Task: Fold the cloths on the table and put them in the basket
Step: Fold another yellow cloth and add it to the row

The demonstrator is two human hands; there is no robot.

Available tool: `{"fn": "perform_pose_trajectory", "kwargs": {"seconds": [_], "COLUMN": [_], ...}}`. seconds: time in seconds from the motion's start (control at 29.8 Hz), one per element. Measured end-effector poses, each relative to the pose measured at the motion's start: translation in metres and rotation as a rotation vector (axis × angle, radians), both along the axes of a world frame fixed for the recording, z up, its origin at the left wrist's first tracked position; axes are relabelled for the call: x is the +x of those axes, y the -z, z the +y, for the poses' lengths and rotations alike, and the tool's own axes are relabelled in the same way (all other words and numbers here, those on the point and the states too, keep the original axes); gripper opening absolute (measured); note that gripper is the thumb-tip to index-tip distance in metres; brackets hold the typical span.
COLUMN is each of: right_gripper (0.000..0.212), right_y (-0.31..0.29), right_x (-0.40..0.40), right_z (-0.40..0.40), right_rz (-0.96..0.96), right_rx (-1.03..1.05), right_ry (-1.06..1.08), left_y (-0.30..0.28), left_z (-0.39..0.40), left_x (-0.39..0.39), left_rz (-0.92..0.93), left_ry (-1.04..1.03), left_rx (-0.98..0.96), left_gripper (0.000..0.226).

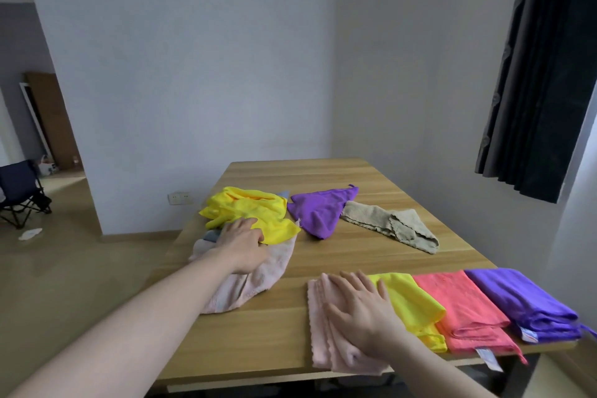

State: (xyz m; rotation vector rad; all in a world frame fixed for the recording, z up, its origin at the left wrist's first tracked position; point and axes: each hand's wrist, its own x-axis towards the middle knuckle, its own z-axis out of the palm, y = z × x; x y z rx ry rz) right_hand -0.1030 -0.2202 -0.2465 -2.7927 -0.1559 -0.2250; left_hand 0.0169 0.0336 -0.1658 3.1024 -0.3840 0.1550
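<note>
Several folded cloths lie in a row along the near right edge of the wooden table (323, 255): pale pink (318, 326), yellow (410, 304), coral (458, 307) and purple (523, 300). My right hand (358, 310) lies flat with straight fingers on the folded pale pink cloth. My left hand (242, 242) reaches over an unfolded pink cloth (255, 281) and touches the crumpled yellow cloth (248, 210); whether its fingers grip it is hidden. A loose purple cloth (316, 210) and a beige cloth (391, 223) lie further back. No basket is in view.
White walls close off the far and right sides of the table. A dark curtain (542, 74) hangs at the right. To the left, open floor leads to a doorway with a folding chair (22, 194).
</note>
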Motion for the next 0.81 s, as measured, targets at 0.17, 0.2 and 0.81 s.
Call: {"fn": "perform_pose_trajectory", "kwargs": {"seconds": [0.17, 0.2, 0.81], "right_gripper": [0.069, 0.066, 0.066], "right_y": [0.004, 0.005, 0.007], "right_x": [0.004, 0.004, -0.001], "right_z": [0.001, 0.0, 0.0], "right_rz": [-0.004, -0.012, 0.028], "right_rx": [0.011, 0.014, 0.004], "right_ry": [-0.008, -0.006, -0.008], "left_y": [0.006, 0.008, -0.106], "left_z": [-0.001, -0.002, -0.005], "left_x": [0.017, 0.021, 0.065], "left_rz": [0.094, 0.106, -0.187], "left_ry": [-0.023, -0.022, -0.123], "left_rx": [0.198, 0.217, -0.448], "left_gripper": [0.048, 0.049, 0.058]}}
